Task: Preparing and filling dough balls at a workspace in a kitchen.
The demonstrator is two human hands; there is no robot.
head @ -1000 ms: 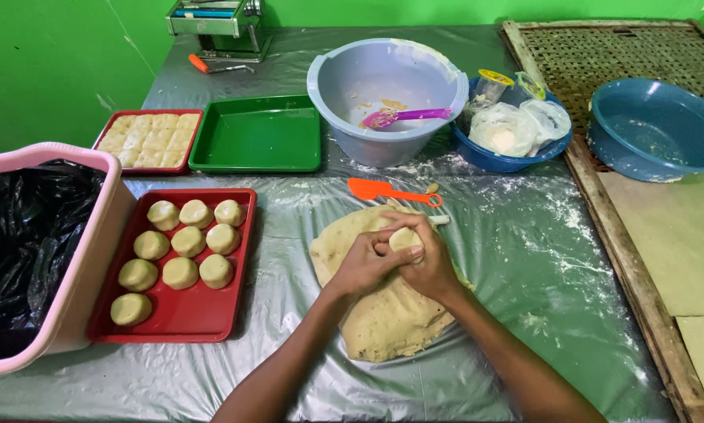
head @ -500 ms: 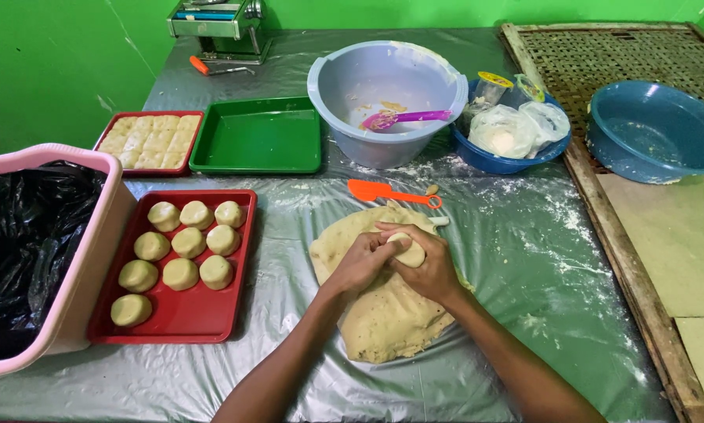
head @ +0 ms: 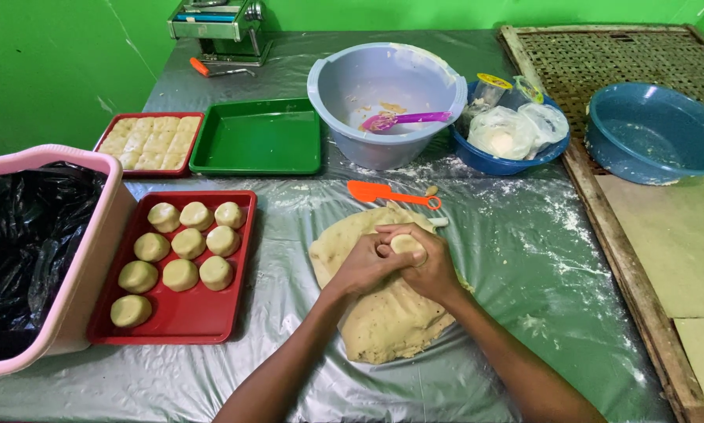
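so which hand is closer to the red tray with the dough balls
Left. The left hand sits on the tray's side of the dough piece; the right hand is beyond it, farther from the red tray.

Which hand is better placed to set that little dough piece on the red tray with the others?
Probably the left hand. It is nearer the red tray, which lies on the person's left, while the right hand cups the dough piece from the far side.

A red tray (head: 181, 317) of dough balls (head: 181, 274) sits at nine o'clock, beside a pink bin (head: 70, 313). At eleven lie a green tray (head: 258, 160) and a pasta machine (head: 218, 23). A grey bowl (head: 383, 149) stands at twelve, a blue basin (head: 653, 168) at two.
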